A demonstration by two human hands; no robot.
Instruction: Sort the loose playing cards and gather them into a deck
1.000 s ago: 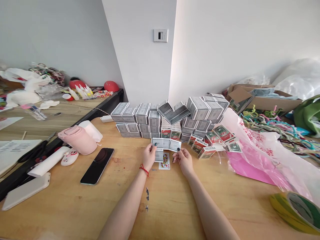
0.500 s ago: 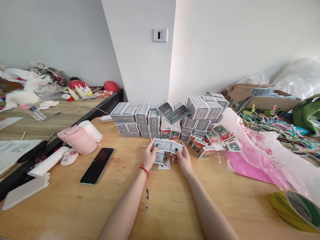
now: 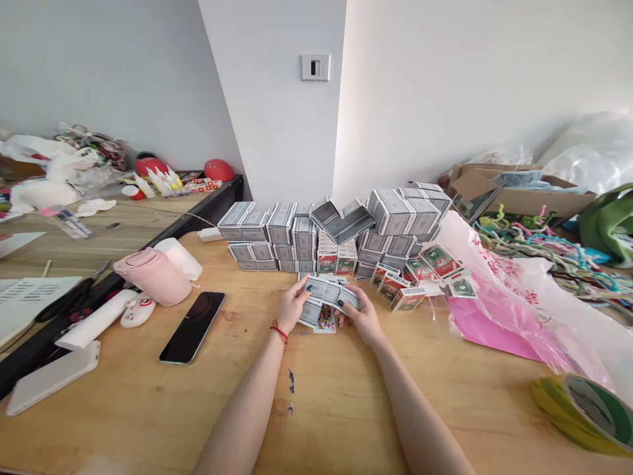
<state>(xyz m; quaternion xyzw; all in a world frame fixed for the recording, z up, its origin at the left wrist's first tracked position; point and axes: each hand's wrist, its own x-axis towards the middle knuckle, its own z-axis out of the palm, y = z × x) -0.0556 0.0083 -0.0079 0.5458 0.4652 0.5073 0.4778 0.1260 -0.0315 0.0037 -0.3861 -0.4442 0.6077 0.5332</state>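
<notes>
Between both hands is a group of playing cards [image 3: 322, 289] with grey patterned backs facing me. My left hand [image 3: 293, 303], with a red string bracelet at the wrist, pinches their left end. The right end is pinched by my right hand [image 3: 363, 315], its thumb on a card back. Another grey-backed section of cards [image 3: 309, 313] hangs lower, by the left fingers. Below the held cards a face-up queen of diamonds [image 3: 325, 320] shows in part. Cards seem joined edge to edge; how they are fastened I cannot make out.
Behind the hands, blocks built of playing cards [image 3: 252, 227] line the wall. Red card boxes [image 3: 394, 285] lie at right, near pink plastic wrapping [image 3: 499, 330]. A phone [image 3: 192, 328] and a pink cup [image 3: 153, 276] are at left. Yellow tape [image 3: 558, 406] sits front right.
The held cards have tilted, their right end now lower. My left hand has shifted slightly left with the lower section, and more of the queen card shows.
</notes>
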